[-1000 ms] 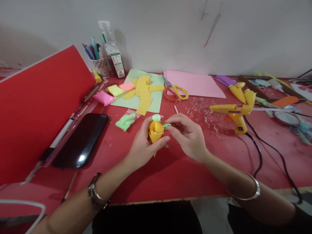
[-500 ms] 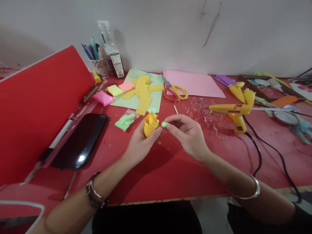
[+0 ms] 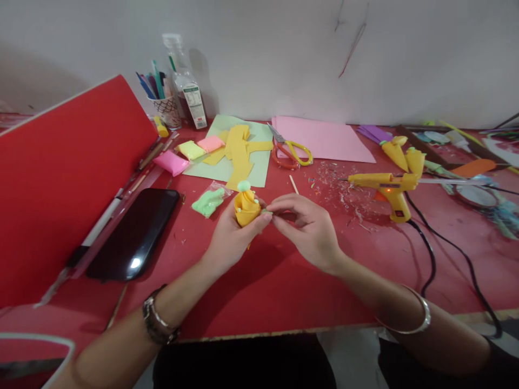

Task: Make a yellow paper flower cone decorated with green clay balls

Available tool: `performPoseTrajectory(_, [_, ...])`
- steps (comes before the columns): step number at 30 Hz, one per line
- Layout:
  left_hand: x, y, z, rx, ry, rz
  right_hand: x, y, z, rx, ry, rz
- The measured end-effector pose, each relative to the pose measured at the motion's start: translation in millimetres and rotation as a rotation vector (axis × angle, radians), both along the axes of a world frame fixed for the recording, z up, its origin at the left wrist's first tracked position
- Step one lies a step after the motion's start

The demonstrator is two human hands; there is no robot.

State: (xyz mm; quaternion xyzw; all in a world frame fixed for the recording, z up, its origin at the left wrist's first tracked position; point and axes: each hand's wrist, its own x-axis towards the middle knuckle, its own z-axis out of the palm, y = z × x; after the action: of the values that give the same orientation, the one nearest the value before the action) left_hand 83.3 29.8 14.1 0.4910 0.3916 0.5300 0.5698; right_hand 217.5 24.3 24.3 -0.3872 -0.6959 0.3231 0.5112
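Observation:
A rolled yellow paper flower (image 3: 246, 210) with small pale green clay bits on it is held in my left hand (image 3: 232, 235), fingers wrapped round its base. A larger pale green blob (image 3: 244, 186) sits at its top edge. My right hand (image 3: 310, 229) pinches a small piece of green clay (image 3: 266, 212) against the flower's right side, close to my left thumb; the fingertips partly cover it. On the table just left of the flower lies an opened plastic packet of light green clay (image 3: 208, 202).
Yellow paper strips (image 3: 240, 156), clay packets (image 3: 172, 162) and scissors (image 3: 291, 154) lie behind my hands. To the right rests a glue gun (image 3: 389, 189) with its light on and a cable. A phone (image 3: 135, 232) and a red board (image 3: 73, 189) are at left.
My right hand has brought the green clay left against the flower's side; before, there was a gap. The flower has shifted slightly left and turned in my left hand.

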Motion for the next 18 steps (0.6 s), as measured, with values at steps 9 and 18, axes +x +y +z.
performPoseTrajectory(9, [-0.4, -2.6, 3.8, -0.015, 0.040, -0.037, 1.5, 0.5, 2.4, 0.081, -0.103, -0.037])
performPoseTrajectory(18, [0.7, -3.5, 3.5, 0.023, 0.103, 0.008, 2.6, 6.9, 4.0, -0.062, 0.156, -0.190])
